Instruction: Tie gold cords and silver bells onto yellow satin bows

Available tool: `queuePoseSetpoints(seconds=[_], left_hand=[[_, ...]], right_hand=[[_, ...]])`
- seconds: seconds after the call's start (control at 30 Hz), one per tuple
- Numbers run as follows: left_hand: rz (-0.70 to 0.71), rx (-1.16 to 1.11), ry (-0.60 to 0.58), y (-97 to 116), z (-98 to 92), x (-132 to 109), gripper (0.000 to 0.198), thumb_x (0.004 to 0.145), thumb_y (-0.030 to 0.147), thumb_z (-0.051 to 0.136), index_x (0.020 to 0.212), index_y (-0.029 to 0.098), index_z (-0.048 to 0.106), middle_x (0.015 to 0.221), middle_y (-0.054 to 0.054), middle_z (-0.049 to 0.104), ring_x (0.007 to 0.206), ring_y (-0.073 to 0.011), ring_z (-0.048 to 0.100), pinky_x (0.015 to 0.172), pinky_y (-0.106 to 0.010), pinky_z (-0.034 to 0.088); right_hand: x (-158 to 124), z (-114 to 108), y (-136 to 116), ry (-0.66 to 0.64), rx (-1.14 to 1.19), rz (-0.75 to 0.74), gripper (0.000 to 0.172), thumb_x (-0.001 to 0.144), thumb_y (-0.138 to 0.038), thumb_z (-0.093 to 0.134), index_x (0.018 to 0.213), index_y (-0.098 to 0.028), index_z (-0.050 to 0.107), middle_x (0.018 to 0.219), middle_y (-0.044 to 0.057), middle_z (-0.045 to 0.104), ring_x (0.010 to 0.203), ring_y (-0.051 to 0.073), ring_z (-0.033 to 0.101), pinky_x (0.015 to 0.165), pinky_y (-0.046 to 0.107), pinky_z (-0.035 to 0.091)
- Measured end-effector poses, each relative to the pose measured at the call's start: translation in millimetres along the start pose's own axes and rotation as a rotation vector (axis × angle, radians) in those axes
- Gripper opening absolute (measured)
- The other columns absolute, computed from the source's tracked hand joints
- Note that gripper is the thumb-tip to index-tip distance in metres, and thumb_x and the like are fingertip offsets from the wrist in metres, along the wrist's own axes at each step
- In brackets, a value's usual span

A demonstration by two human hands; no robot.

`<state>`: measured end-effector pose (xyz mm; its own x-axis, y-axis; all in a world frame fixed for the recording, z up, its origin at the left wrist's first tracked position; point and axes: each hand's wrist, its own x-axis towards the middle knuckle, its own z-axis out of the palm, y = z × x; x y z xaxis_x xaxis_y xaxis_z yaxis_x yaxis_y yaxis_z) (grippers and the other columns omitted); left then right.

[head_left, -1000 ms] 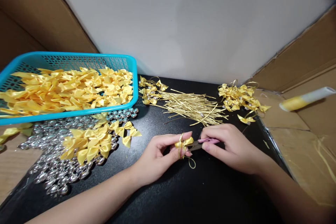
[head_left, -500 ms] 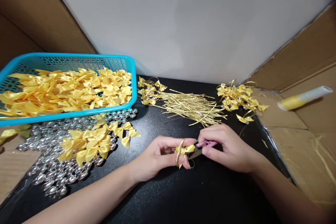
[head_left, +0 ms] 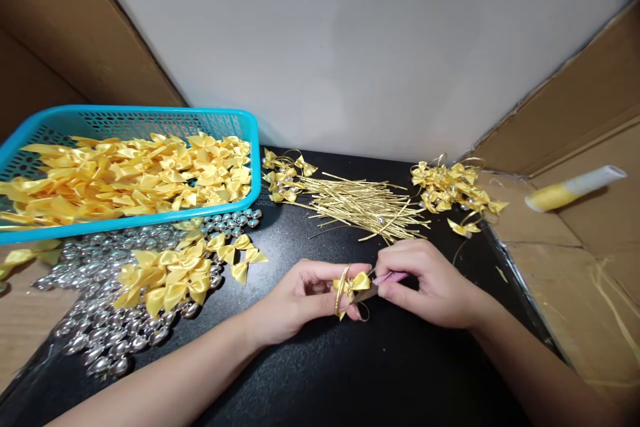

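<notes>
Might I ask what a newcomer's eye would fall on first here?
Probably the bright turquoise basket of yellow bows at the left. In front of it, silver beads spread across the black tabletop. Near the centre, the left hand holds a small bow while the right hand holds a pink-handled tool.

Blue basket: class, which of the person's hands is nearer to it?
Left. The left hand is right of the blue basket and closer to the person; the right hand is farther right, beyond the left hand.
</notes>
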<state>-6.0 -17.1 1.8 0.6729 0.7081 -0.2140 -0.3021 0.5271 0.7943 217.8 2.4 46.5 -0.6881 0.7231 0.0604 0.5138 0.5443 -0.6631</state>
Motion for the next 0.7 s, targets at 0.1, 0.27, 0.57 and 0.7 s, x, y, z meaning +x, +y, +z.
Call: queuePoseSetpoints(seconds=[0.1, 0.27, 0.57, 0.7], left_hand=[[0.025, -0.010, 0.033, -1.4, 0.5, 1.1, 0.039, 0.075, 0.028, 0.080, 0.113, 0.025, 0.073, 0.070, -0.001, 0.073, 0.065, -0.0109, 0.061, 0.071, -0.024, 0.044], [0.074, -0.028, 0.147, -5.1, 1.8, 2.4, 0.043, 0.075, 0.026, 0.080, 0.116, 0.026, 0.071, 0.074, 0.000, 0.073, 0.068, -0.0089, 0.063, 0.075, -0.023, 0.046], [0.081, 0.152, 0.241, -5.8, 4.9, 3.0, 0.034, 0.079, 0.035, 0.075, 0.109, 0.020, 0.073, 0.081, -0.004, 0.074, 0.076, -0.0137, 0.064, 0.072, -0.026, 0.047], [0.104, 0.206, 0.275, -8.4, 3.0, 4.2, 0.036, 0.083, 0.037, 0.070, 0.116, 0.022, 0.069, 0.094, -0.007, 0.075, 0.087, -0.0181, 0.064, 0.075, -0.028, 0.046]], right_hand=[[-2.8, -13.4, 1.5, 0.008, -0.006, 0.035, 0.028, 0.092, -0.038, 0.049, 0.074, -0.018, 0.059, 0.063, -0.002, 0.057, 0.056, 0.011, 0.050, 0.057, 0.023, 0.036], [-3.9, -20.0, 34.1, 0.287, -0.165, 0.359, 0.020, 0.096, -0.033, 0.047, 0.105, -0.020, 0.058, 0.097, 0.006, 0.069, 0.082, 0.019, 0.066, 0.073, 0.030, 0.047], [5.8, 13.6, 69.6, 0.437, -0.325, 0.269, 0.015, 0.094, -0.026, 0.053, 0.100, -0.016, 0.062, 0.096, 0.011, 0.059, 0.093, 0.025, 0.054, 0.088, 0.042, 0.046], [5.9, 18.8, 78.7, 0.543, -0.308, 0.280, 0.016, 0.092, -0.027, 0.054, 0.100, -0.017, 0.064, 0.096, 0.011, 0.060, 0.092, 0.026, 0.054, 0.086, 0.044, 0.046]])
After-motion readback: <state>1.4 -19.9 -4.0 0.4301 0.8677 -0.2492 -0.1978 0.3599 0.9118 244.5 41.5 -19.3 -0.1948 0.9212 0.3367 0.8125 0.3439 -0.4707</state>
